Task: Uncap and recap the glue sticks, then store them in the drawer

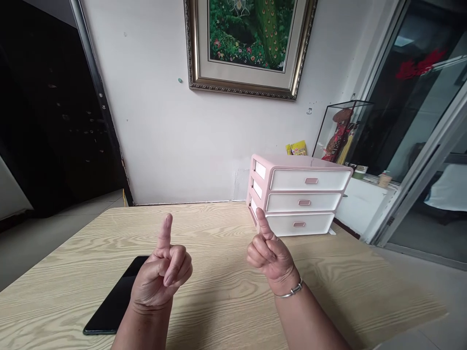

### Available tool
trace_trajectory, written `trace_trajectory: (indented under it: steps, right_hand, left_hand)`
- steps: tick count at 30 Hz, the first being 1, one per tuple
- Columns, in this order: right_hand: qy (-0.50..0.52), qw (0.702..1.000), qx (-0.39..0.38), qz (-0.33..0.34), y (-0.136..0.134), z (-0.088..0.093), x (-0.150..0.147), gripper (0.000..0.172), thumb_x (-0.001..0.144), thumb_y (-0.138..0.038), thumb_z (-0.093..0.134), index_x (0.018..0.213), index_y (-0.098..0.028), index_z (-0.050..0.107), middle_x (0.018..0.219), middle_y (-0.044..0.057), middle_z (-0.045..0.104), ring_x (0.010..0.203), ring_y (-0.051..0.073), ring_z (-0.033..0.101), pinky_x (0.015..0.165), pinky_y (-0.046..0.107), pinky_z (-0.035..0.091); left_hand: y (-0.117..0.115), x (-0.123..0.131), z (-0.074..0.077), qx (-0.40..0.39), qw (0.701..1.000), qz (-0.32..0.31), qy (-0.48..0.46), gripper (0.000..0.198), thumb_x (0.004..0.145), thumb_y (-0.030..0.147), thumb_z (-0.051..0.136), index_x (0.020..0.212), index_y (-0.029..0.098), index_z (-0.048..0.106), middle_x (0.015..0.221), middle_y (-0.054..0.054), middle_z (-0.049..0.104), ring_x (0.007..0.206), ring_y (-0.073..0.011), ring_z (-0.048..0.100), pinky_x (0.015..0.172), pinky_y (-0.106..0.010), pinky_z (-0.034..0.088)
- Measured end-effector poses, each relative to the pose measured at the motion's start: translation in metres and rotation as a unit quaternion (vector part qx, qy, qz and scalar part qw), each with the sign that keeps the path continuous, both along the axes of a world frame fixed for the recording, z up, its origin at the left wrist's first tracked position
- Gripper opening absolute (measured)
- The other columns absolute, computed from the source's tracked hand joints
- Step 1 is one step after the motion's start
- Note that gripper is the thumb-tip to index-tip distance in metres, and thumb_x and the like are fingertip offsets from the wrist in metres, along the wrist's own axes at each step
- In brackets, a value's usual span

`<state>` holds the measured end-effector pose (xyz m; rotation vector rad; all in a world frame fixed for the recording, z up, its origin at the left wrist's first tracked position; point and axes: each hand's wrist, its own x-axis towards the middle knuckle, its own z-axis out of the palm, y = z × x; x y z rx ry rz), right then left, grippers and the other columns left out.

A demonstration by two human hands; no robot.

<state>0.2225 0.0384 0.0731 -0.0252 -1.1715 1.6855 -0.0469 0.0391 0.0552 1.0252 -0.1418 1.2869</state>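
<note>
Above the wooden table, my left hand (pixel 160 273) is raised with one finger pointing up and the other fingers curled in. It partly covers a black tablet-like slab (pixel 116 297) lying on the table, and I see nothing in its grasp. My right hand (pixel 270 256) is held up the same way, one finger extended and the rest folded, holding nothing visible. A metal bangle (pixel 293 290) circles the right wrist. Behind that hand stands a pink and white three-drawer box (pixel 306 204) with its drawers closed; the raised fingertip overlaps its front left corner in view.
The wood-grain table (pixel 222 291) reaches back to a white wall (pixel 156 141). A yellow packet (pixel 297 148) shows behind the drawer box. Farther right are a glass display case (pixel 339 133) and a glass door (pixel 430 160). A framed picture (pixel 244 86) hangs above.
</note>
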Motion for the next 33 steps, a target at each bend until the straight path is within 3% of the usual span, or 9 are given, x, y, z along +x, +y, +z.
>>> trace_trajectory:
  steps: [3,6,10,15,17,23,30,33]
  right_hand:
    - [-0.034,0.995,-0.064,-0.066,0.002,-0.005,0.007,0.062,0.076,-0.018,0.071,0.134,-0.037,0.059,0.046,-0.012,0.037,0.041,0.008,0.02,0.043,0.02,0.02]
    - [-0.108,0.957,-0.172,-0.205,0.014,-0.023,0.024,0.062,0.069,-0.012,0.066,0.129,-0.024,0.061,0.057,-0.007,0.053,0.046,0.008,0.038,0.044,0.019,0.026]
    - [-0.185,0.852,-0.325,-0.366,0.031,-0.053,0.06,0.051,0.065,-0.007,0.059,0.115,-0.018,0.063,0.07,0.0,0.065,0.059,0.013,0.06,0.048,0.019,0.039]
    - [-0.17,0.78,-0.397,-0.452,0.038,-0.062,0.109,0.019,0.083,-0.018,0.06,0.101,-0.019,0.057,0.075,0.002,0.066,0.062,0.014,0.065,0.057,0.023,0.051]
    - [-0.161,0.762,-0.418,-0.469,0.042,-0.06,0.125,0.01,0.088,-0.026,0.06,0.095,-0.02,0.056,0.075,0.003,0.065,0.064,0.014,0.065,0.061,0.024,0.054]
    - [-0.151,0.721,-0.461,-0.494,0.067,-0.053,0.154,0.019,0.098,-0.039,0.052,0.102,-0.022,0.052,0.077,0.002,0.062,0.063,0.014,0.063,0.063,0.027,0.057]
    - [-0.15,0.718,-0.464,-0.497,0.092,-0.05,0.167,0.028,0.097,-0.048,0.051,0.095,-0.02,0.057,0.078,0.003,0.061,0.066,0.013,0.063,0.064,0.027,0.056]
    - [-0.147,0.716,-0.466,-0.499,0.098,-0.051,0.168,0.028,0.098,-0.044,0.053,0.104,-0.017,0.061,0.091,0.005,0.065,0.075,0.014,0.065,0.068,0.029,0.057]
  left_hand:
    - [0.014,-0.002,-0.009,-0.07,0.992,0.076,0.068,0.078,0.076,0.01,0.056,0.149,0.035,0.042,0.053,0.007,0.042,0.044,-0.0074,0.027,0.04,-0.015,0.022]
    - [0.027,0.004,-0.016,-0.137,0.941,0.183,0.251,0.059,0.074,0.013,0.058,0.133,0.02,0.059,0.065,0.003,0.054,0.047,-0.0068,0.035,0.043,-0.019,0.026]
    - [0.027,0.018,-0.023,-0.13,0.801,0.313,0.494,0.029,0.08,0.024,0.053,0.103,0.016,0.069,0.069,0.001,0.059,0.052,-0.0096,0.043,0.051,-0.023,0.033]
    - [0.005,0.033,-0.035,0.015,0.593,0.331,0.734,0.022,0.084,0.029,0.047,0.075,0.02,0.065,0.07,-0.003,0.066,0.066,-0.0174,0.057,0.059,-0.028,0.031]
    - [-0.004,0.039,-0.041,0.048,0.547,0.323,0.771,0.023,0.085,0.028,0.045,0.074,0.021,0.063,0.073,-0.004,0.069,0.066,-0.0182,0.059,0.059,-0.028,0.028]
    - [-0.017,0.046,-0.055,0.089,0.522,0.305,0.792,0.024,0.088,0.03,0.044,0.078,0.022,0.064,0.079,-0.006,0.072,0.072,-0.0198,0.063,0.059,-0.028,0.026]
    - [-0.013,0.044,-0.055,0.091,0.511,0.314,0.795,0.027,0.091,0.034,0.042,0.082,0.023,0.065,0.084,-0.006,0.074,0.077,-0.0219,0.065,0.061,-0.028,0.029]
    - [-0.012,0.045,-0.052,0.083,0.501,0.314,0.802,0.028,0.092,0.036,0.042,0.083,0.024,0.066,0.084,-0.006,0.074,0.078,-0.022,0.066,0.061,-0.028,0.03]
